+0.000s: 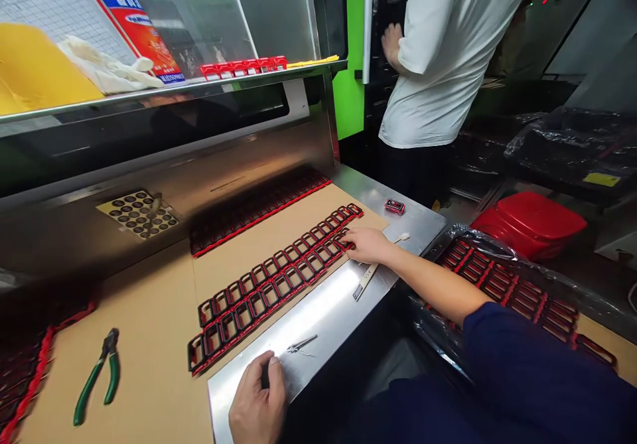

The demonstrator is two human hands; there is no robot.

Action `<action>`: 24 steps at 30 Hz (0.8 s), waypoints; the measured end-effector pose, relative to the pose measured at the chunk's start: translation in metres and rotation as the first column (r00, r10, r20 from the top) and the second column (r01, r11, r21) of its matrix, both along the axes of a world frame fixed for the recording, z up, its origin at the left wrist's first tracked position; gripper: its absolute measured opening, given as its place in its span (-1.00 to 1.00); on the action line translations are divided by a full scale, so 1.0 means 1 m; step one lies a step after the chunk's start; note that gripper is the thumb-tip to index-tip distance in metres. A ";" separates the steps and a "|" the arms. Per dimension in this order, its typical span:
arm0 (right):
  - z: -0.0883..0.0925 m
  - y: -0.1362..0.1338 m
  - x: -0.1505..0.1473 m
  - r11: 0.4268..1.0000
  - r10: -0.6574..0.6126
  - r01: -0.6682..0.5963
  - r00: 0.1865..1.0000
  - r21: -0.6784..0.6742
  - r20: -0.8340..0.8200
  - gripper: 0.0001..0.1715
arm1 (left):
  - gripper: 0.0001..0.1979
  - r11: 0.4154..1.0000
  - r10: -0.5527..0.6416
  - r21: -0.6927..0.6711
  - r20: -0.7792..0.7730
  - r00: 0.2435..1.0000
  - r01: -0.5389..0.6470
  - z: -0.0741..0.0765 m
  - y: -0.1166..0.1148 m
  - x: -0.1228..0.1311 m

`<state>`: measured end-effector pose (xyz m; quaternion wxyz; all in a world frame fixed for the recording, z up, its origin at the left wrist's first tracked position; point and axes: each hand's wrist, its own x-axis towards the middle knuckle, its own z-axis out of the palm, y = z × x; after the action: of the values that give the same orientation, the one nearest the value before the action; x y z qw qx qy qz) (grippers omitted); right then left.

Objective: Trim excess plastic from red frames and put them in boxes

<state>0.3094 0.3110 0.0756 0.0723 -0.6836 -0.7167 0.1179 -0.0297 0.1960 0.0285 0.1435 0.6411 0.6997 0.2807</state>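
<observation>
Two long rows of small black-and-red plastic frames (279, 268) lie side by side on brown cardboard. My right hand (367, 245) reaches to the far end of the nearer row, its fingers closed on a plastic frame (343, 237) there; the fingertips are partly hidden. Over the metal table's near edge rests my left hand (259, 397), loosely curled, with a gap between thumb and fingers and nothing visible in it. Just beyond it lies a small metal tool, maybe nail clippers (301, 344). A flat strip marked "A55" (365, 281) is below my right wrist.
Green-handled pliers (110, 364) lie at the left on the cardboard (149, 338). More frames (263, 208) are stacked at the back, and others fill a plastic-lined box (512, 285) at right. A single part (395, 206) sits near the table corner. A co-worker (442, 59) stands behind.
</observation>
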 end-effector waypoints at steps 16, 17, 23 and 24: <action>0.014 0.014 0.134 0.840 -0.528 0.535 0.844 0.087 -0.099 -0.48 | -0.79 0.998 0.014 0.060 0.089 0.996 -0.020 0.000 0.001 -0.003; 0.016 0.010 0.136 0.829 -0.540 0.551 0.833 0.095 -0.117 -0.52 | -0.81 0.988 0.033 0.146 0.123 0.992 -0.051 -0.002 -0.003 -0.002; 0.015 -0.066 0.049 0.894 -0.296 0.375 0.905 0.246 -0.307 -0.55 | -0.77 0.967 -0.101 0.249 0.570 0.816 -0.054 -0.017 -0.065 0.048; 0.007 -0.088 0.019 0.917 -0.198 0.293 0.923 0.269 -0.329 -0.56 | -0.62 0.989 -0.106 0.147 0.688 0.718 0.005 -0.020 -0.077 0.064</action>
<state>0.3280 0.2225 0.0824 0.3005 -0.7233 -0.6147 0.0932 0.0343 0.1187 0.0087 0.3599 0.5181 0.5547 0.5424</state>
